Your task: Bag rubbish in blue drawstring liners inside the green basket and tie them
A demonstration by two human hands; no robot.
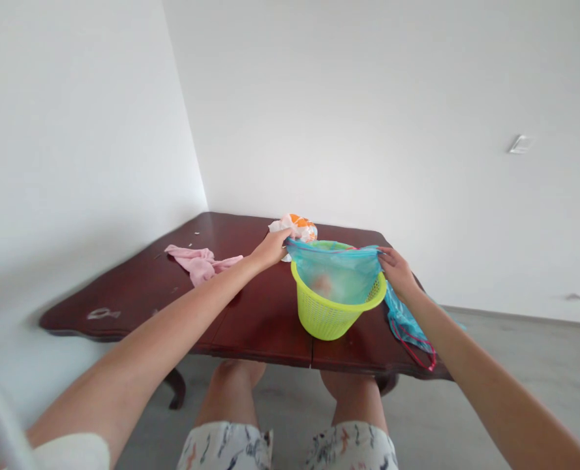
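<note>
A thin blue plastic bag (341, 264) is stretched across the mouth of a yellow-green basket (326, 320). My left hand (273, 248) pinches the bag's left edge above the basket's rim. On the other side, my right hand (396, 269) grips the bag's right edge. Through the see-through plastic a blurred brownish shape shows inside the basket; I cannot make out what it is. Another blue plastic bag (410, 323) with a pink drawstring lies beside the basket, partly behind my right forearm.
The dark red wooden table (265, 326) meets walls at its left and back. A pink cloth (199, 263) lies crumpled on its left half. Behind the basket is a white and orange plastic package (302, 227). A small pale ring-shaped item (104, 314) sits near the left front edge.
</note>
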